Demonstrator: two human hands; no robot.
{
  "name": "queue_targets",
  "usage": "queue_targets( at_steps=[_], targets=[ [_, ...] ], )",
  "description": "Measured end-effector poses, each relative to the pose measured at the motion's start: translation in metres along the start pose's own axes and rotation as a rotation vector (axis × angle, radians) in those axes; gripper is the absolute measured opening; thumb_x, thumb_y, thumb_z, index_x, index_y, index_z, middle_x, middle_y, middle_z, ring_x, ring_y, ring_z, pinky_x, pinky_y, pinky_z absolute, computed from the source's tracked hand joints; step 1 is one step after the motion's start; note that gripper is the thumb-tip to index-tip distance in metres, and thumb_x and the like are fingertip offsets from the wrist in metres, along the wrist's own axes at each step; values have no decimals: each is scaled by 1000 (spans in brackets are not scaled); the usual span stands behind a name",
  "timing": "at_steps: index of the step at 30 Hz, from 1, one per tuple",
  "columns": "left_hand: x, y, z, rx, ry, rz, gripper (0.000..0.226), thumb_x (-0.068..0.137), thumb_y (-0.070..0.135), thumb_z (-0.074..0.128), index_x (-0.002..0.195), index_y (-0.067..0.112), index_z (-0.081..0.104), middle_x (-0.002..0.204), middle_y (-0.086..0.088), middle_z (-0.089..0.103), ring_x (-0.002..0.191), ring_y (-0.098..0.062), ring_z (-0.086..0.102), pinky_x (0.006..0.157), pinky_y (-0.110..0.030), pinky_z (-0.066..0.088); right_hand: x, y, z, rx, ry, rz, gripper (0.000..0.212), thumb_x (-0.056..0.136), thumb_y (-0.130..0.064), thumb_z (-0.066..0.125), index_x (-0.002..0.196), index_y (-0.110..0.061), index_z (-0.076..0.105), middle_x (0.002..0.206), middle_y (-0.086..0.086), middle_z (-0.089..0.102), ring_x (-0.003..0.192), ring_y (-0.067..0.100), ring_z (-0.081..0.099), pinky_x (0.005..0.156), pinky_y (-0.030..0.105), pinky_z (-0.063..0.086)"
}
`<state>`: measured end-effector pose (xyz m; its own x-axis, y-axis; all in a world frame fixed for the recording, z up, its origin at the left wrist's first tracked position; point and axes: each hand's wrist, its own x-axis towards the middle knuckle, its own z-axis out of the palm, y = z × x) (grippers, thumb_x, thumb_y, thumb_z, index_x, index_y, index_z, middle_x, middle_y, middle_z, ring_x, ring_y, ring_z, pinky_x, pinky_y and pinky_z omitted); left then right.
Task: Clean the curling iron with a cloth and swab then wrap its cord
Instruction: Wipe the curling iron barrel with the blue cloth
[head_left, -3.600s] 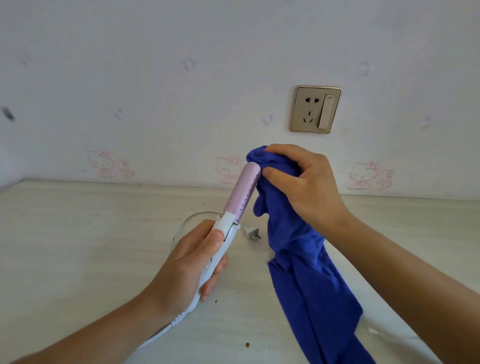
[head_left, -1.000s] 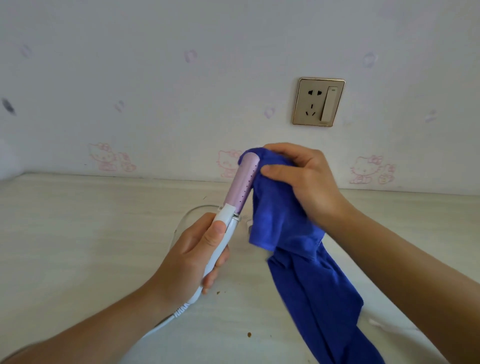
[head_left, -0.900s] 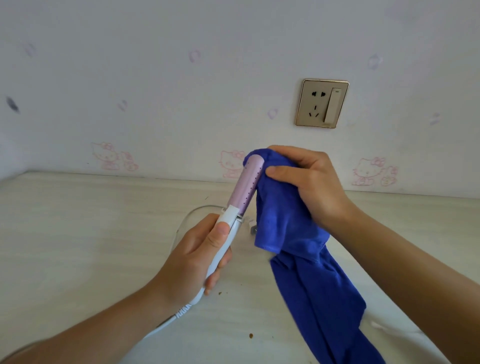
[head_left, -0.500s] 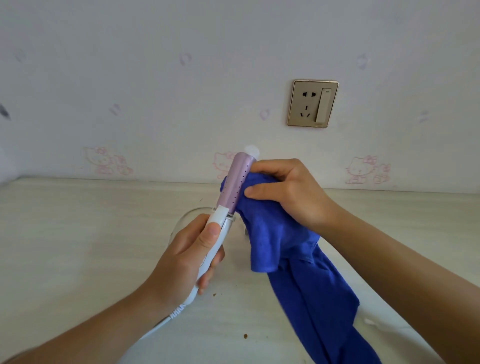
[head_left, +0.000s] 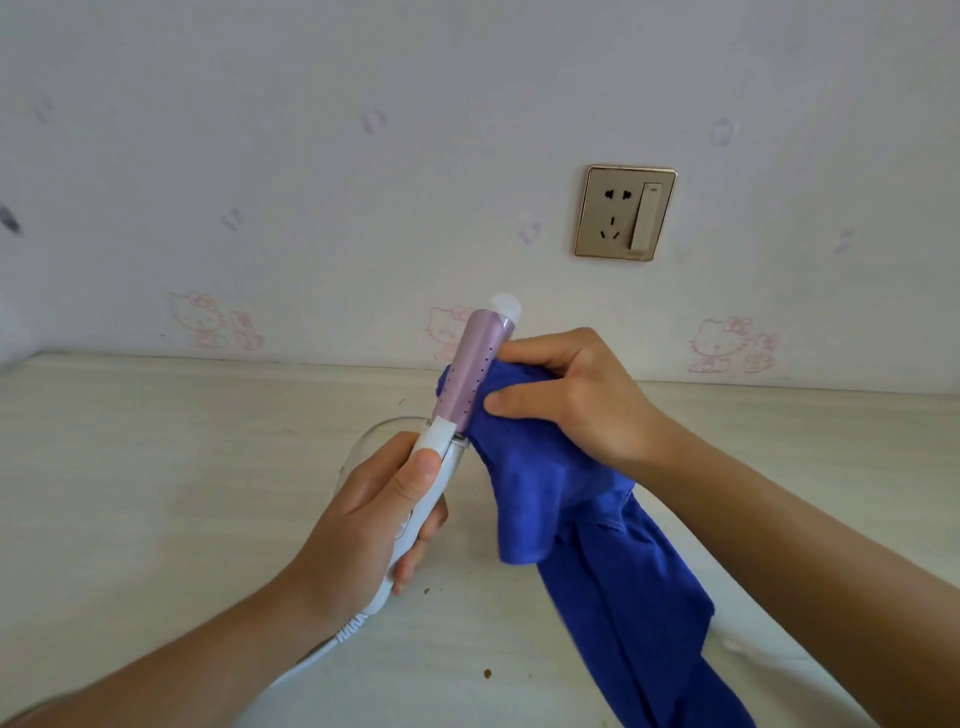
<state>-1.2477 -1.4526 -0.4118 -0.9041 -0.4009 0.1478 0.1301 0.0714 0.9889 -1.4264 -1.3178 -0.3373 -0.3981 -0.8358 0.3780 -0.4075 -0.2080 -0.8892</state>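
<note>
You wipe the curling iron (head_left: 470, 376) barrel, frame centre
Your left hand (head_left: 363, 525) grips its white handle; your right hand (head_left: 576, 397) pinches the blue cloth (head_left: 587, 545) against the tilted barrel, cord (head_left: 311, 657) trailing lower left

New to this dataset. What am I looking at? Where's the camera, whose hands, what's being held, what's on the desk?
There is no robot here. It is one picture from a camera worn on a person's head, looking forward and down at their own two bare hands. The left hand grips the white handle of a curling iron, which points tip up. The right hand holds a blue cloth against the lilac barrel, and the rest of the cloth hangs down. The iron's white cord trails from the handle. A few brown crumbs lie on the pale table. Behind is a wall socket with nothing plugged in.
</note>
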Motion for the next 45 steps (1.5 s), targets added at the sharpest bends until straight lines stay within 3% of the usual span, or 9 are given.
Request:
queue_targets(
  at_steps=[7, 15, 19, 23, 27, 33, 36, 39, 45],
  targets=[
    [1, -2, -1, 35, -49, -23, 63, 86, 69, 54, 112, 12, 60, 69, -5, 52, 40, -15, 36, 40, -24, 33, 10, -8, -27, 91, 295, -45, 29, 86, 2, 69, 103, -19, 81, 101, 0, 80, 97, 11, 74, 83, 21, 56],
    [-1, -2, -1, -3, 15, 31, 64, 87, 66, 53, 115, 8, 60, 68, -10, 47, 44, -18, 36, 39, -23, 32, -5, 1, 12, 106, 0, 34, 25, 87, 5, 68, 105, -7, 80, 97, 13, 79, 88, 23, 74, 79, 32, 61],
    [1, 1, 0, 22, -5, 36, 62, 88, 66, 51, 117, 11, 60, 68, -11, 49, 40, -19, 35, 40, -23, 32, 1, -4, 0, -30, 41, -2, 24, 85, 0, 71, 103, -12, 81, 96, 14, 79, 91, 29, 75, 82, 41, 59],
    [1, -2, -1, 45, -20, 2, 60, 87, 69, 52, 114, 16, 60, 68, -5, 52, 42, -20, 35, 41, -25, 31, 10, -12, -19, 69, 278, -60, 34, 86, 3, 68, 99, -24, 83, 99, -1, 81, 94, 11, 75, 78, 21, 57],
    [1, -2, -1, 51, -7, 14, 58, 88, 69, 52, 114, 19, 61, 69, -4, 52, 44, -21, 35, 40, -25, 33, 4, -11, -16, 49, 239, -75, 32, 86, 2, 66, 101, -22, 83, 100, 11, 79, 93, 12, 72, 84, 30, 59],
    [0, -3, -1, -2, 26, 34, 65, 88, 66, 53, 116, 8, 60, 69, -12, 49, 43, -21, 35, 39, -23, 31, -5, -1, 13, -26, 60, -19, 16, 88, 2, 67, 95, -6, 79, 89, 24, 72, 81, 43, 67, 73, 48, 56],
    [2, 0, -1, 0, 17, 22, 62, 86, 67, 53, 114, 12, 62, 67, -10, 51, 39, -17, 36, 38, -23, 31, -2, -3, 11, -157, 175, -50, 7, 87, 1, 67, 89, -2, 73, 78, 19, 65, 67, 27, 57, 63, 38, 48],
    [2, 2, -1, 32, 2, 30, 57, 87, 67, 51, 112, 18, 64, 67, -7, 51, 39, -17, 36, 39, -24, 32, 4, -6, 8, -141, 439, -48, 29, 87, -4, 67, 108, -21, 78, 96, -10, 78, 90, 6, 71, 76, 20, 55],
    [5, 10, -3, -38, 27, 32, 52, 91, 61, 51, 102, 11, 64, 76, -14, 56, 40, -17, 39, 41, -26, 34, 5, -9, -17, 13, 614, -9, 30, 89, -10, 68, 109, -30, 77, 98, -14, 78, 88, 3, 73, 70, 13, 55]
  ],
)
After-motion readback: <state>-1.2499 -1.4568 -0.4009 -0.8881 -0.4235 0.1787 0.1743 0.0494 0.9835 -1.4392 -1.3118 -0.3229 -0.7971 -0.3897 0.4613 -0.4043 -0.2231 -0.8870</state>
